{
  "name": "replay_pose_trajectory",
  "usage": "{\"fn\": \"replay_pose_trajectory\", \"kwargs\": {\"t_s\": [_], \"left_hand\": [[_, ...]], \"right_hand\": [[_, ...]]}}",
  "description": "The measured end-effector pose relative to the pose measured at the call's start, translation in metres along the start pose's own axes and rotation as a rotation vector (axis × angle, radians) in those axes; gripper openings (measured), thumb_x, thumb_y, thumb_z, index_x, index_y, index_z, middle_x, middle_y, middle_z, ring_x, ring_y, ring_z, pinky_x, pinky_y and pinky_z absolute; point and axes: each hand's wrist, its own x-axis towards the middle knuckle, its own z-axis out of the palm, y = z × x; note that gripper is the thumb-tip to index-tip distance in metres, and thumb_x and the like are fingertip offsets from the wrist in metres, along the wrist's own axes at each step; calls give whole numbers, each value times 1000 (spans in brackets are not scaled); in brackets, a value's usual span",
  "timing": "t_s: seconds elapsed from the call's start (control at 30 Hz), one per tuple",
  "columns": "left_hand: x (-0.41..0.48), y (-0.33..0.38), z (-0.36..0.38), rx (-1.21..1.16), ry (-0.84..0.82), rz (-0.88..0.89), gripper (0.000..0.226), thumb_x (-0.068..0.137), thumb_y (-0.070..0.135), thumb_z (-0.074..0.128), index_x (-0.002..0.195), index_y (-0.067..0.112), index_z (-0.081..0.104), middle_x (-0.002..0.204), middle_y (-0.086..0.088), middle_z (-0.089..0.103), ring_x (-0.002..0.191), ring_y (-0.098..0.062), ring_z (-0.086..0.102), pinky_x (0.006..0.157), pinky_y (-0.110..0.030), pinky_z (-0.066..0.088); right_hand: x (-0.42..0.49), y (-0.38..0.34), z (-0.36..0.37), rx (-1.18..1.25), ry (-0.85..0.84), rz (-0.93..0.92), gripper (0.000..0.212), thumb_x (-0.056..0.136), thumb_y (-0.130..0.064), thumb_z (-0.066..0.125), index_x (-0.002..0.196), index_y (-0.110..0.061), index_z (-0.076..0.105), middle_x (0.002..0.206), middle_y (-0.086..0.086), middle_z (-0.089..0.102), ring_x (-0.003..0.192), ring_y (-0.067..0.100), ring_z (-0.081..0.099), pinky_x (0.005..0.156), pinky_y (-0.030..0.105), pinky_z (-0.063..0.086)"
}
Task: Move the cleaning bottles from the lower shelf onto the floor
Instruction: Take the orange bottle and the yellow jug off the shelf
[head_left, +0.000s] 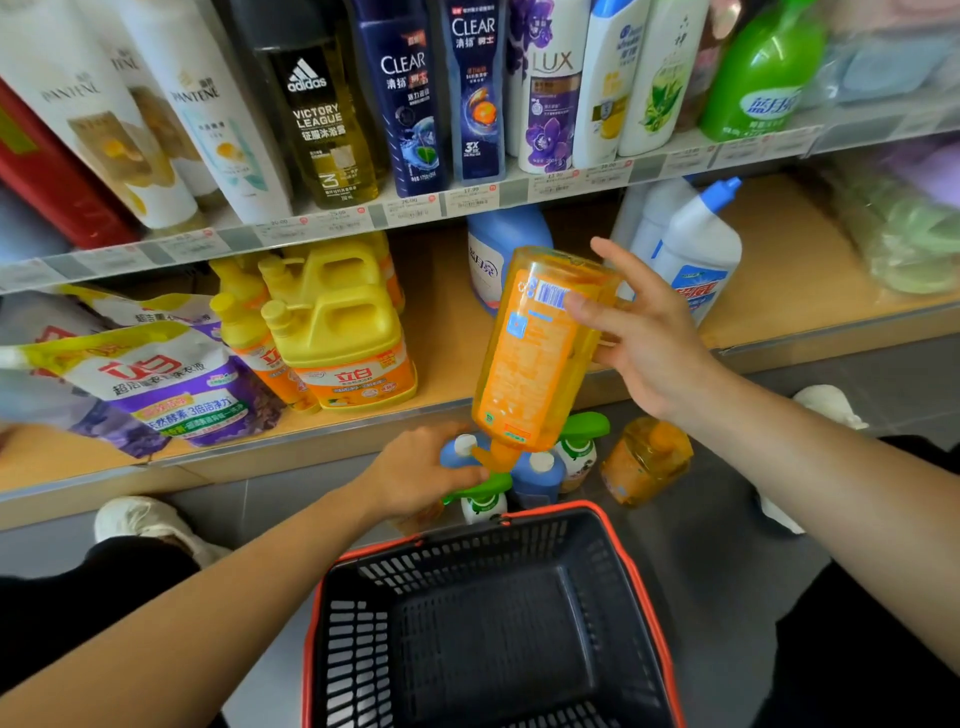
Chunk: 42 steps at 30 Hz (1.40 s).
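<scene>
My right hand (644, 332) grips an orange bottle (535, 353), held upside down in front of the lower shelf (447, 332) with its cap pointing at the floor. My left hand (421, 473) reaches down and holds a blue bottle (457, 452) among the bottles standing on the floor. Beside it stand another blue bottle (540, 475), two white bottles with green pumps (579, 447) and an orange bottle (647, 460). On the lower shelf remain yellow jugs (337, 332), a blue bottle (498, 249) and white bottles with blue caps (696, 244).
An empty dark shopping basket with a red rim (644, 587) sits on the floor right in front of me. Purple and white refill pouches (156, 379) lie at the shelf's left. Shampoo bottles (415, 88) fill the upper shelf. My white shoes (145, 519) flank the basket.
</scene>
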Motion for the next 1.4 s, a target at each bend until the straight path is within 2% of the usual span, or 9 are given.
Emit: {"fn": "replay_pose_trajectory", "kwargs": {"t_s": [0.1, 0.23, 0.5, 0.63, 0.83, 0.97, 1.1, 1.3, 1.4], "left_hand": [[-1, -3, 10, 80, -6, 114, 45, 84, 34, 82, 123, 17, 67, 130, -4, 65, 117, -21, 60, 97, -27, 43], [-7, -8, 2, 44, 5, 111, 31, 86, 29, 80, 112, 14, 71, 108, -2, 72, 96, -20, 66, 85, -37, 51], [-49, 3, -41, -285, 111, 160, 22, 89, 38, 63, 89, 15, 65, 79, -1, 63, 72, -6, 56, 65, -26, 43], [-59, 15, -70, -518, 304, 164, 42, 100, 35, 52, 90, -6, 57, 87, -26, 62, 81, -13, 63, 76, -26, 53], [-44, 33, -94, -850, 366, 154, 28, 107, 24, 43, 87, 7, 53, 87, -7, 49, 81, -10, 60, 83, -30, 60], [-13, 46, -94, -871, 338, 152, 31, 108, 17, 42, 79, 8, 51, 82, -7, 46, 82, -16, 52, 85, -33, 60], [28, 42, -93, -805, 358, 101, 31, 108, 17, 43, 80, 9, 53, 78, -3, 48, 76, -10, 52, 79, -26, 60], [80, 31, -99, -702, 318, 38, 35, 108, 22, 44, 76, 13, 54, 74, -2, 51, 74, -14, 54, 76, -31, 58], [91, 23, -106, -279, 324, 18, 30, 107, 30, 45, 88, 13, 61, 82, -5, 61, 80, -21, 57, 79, -40, 50]], "right_hand": [[0, -1, 3, 41, 79, 66, 57, 73, -23, 83, 126, -24, 63, 123, 7, 69, 109, 29, 70, 78, 45, 61], [5, 3, 2, 62, 173, 182, 37, 86, -25, 77, 118, -15, 61, 116, 14, 72, 103, 32, 72, 78, 54, 61], [26, 22, -1, -32, 77, 330, 36, 96, -28, 66, 127, -12, 57, 120, 18, 69, 99, 32, 73, 69, 43, 62], [27, 49, 6, -42, 28, 490, 39, 93, -28, 69, 124, -6, 58, 107, 31, 71, 88, 36, 75, 65, 34, 62], [33, 81, 31, 14, -87, 638, 48, 98, -36, 59, 134, -7, 47, 102, 33, 71, 97, 38, 73, 71, 36, 62], [45, 87, 45, -54, -79, 525, 42, 103, -17, 54, 143, -13, 44, 109, 29, 70, 98, 36, 74, 78, 38, 62], [59, 90, 58, -426, -71, 196, 46, 90, -7, 72, 132, -19, 60, 127, 7, 67, 105, 24, 71, 84, 34, 60], [100, 80, 53, -850, -277, -203, 95, 72, -10, 88, 151, -30, 39, 145, -2, 49, 133, 14, 49, 107, 30, 44], [113, 84, 51, -966, -283, -235, 84, 66, -17, 92, 140, -27, 53, 126, -8, 52, 123, 19, 54, 104, 40, 48]]}}
